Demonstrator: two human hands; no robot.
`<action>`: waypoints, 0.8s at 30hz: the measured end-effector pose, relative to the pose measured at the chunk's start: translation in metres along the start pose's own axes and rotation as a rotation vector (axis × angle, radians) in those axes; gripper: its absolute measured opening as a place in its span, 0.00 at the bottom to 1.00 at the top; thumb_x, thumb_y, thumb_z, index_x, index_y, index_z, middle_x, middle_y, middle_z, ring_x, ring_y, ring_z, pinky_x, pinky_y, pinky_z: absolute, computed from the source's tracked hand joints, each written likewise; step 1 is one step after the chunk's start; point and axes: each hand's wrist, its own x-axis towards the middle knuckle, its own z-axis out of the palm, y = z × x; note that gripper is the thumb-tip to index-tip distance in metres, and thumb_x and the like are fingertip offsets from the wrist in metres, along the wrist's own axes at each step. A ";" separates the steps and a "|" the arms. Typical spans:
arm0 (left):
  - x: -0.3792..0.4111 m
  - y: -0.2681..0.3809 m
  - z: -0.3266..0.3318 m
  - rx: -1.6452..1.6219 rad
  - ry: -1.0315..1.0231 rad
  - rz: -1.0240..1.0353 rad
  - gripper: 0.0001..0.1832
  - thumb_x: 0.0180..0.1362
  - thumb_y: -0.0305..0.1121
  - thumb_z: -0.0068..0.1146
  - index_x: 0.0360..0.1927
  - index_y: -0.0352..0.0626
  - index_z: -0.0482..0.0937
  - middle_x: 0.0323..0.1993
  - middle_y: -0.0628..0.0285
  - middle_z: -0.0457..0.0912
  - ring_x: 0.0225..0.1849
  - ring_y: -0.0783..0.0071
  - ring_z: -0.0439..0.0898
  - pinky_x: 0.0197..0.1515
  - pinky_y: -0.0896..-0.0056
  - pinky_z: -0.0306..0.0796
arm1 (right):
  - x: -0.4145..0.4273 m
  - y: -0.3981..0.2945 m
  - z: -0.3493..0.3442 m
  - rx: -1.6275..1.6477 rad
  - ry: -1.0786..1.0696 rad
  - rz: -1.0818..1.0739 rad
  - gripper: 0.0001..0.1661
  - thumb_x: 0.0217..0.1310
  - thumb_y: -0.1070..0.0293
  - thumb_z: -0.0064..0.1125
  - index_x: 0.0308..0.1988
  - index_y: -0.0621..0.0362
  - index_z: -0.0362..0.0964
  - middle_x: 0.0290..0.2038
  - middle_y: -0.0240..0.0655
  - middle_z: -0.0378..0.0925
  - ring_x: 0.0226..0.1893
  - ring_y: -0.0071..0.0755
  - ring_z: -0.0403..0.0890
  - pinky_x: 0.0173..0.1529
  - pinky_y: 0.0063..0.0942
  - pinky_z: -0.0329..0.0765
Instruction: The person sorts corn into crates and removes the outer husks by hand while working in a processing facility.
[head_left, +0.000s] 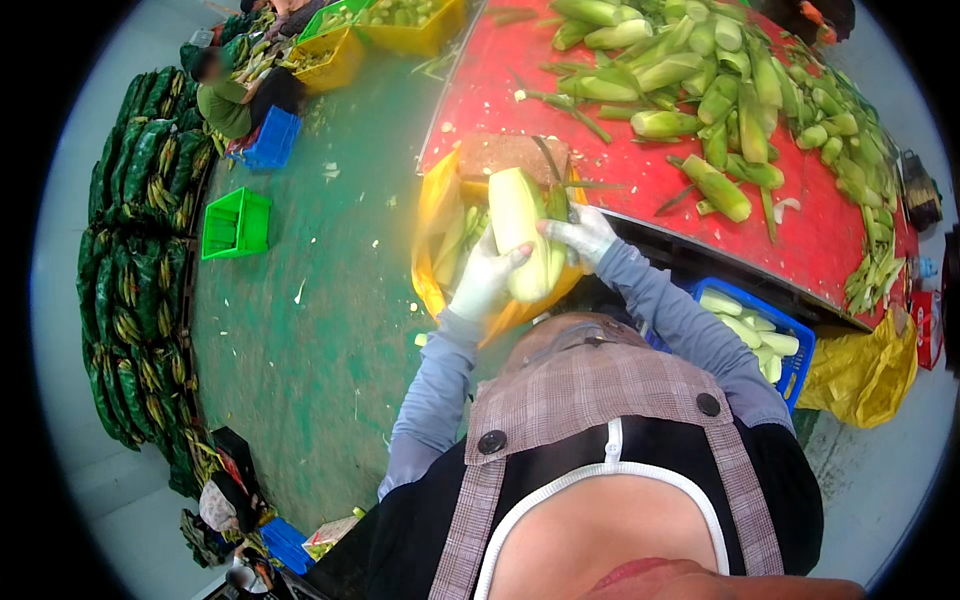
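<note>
A corn ear in pale green husk stands between my hands above an open yellow plastic bag. My gloved left hand grips its lower left side, thumb across the front. From the other side, my gloved right hand holds it with thumb and fingers, beside a greener strip of husk. A small dark thing shows at the right fingers; what it is cannot be made out. Loose husks lie inside the bag. Just beyond the ear, a brown block rests at the red tabletop's corner.
Unhusked corn is heaped on the red table. At my right, a blue crate holds pale ears beside a yellow sack. A green crate stands on the floor. Full green net sacks line the left; a person sits nearby.
</note>
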 end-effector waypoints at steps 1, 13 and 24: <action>-0.001 -0.001 -0.002 0.001 0.013 -0.005 0.41 0.48 0.42 0.66 0.61 0.34 0.58 0.55 0.56 0.69 0.54 0.69 0.70 0.57 0.70 0.63 | 0.002 -0.001 -0.003 -0.018 -0.021 0.026 0.23 0.49 0.56 0.66 0.39 0.61 0.71 0.21 0.29 0.71 0.08 0.18 0.64 0.12 0.17 0.61; -0.001 -0.010 -0.010 0.128 0.177 0.139 0.34 0.48 0.32 0.66 0.57 0.34 0.62 0.51 0.57 0.72 0.51 0.70 0.72 0.54 0.70 0.67 | 0.017 0.011 0.014 -0.084 0.050 -0.150 0.26 0.47 0.60 0.69 0.44 0.63 0.71 0.33 0.31 0.77 0.30 0.20 0.75 0.34 0.21 0.73; 0.001 -0.024 -0.020 -0.047 0.149 0.109 0.31 0.55 0.33 0.57 0.60 0.34 0.60 0.54 0.58 0.70 0.54 0.70 0.70 0.56 0.70 0.64 | 0.022 0.012 0.012 0.079 0.080 -0.169 0.15 0.50 0.66 0.63 0.38 0.63 0.73 0.25 0.31 0.77 0.20 0.19 0.73 0.25 0.21 0.71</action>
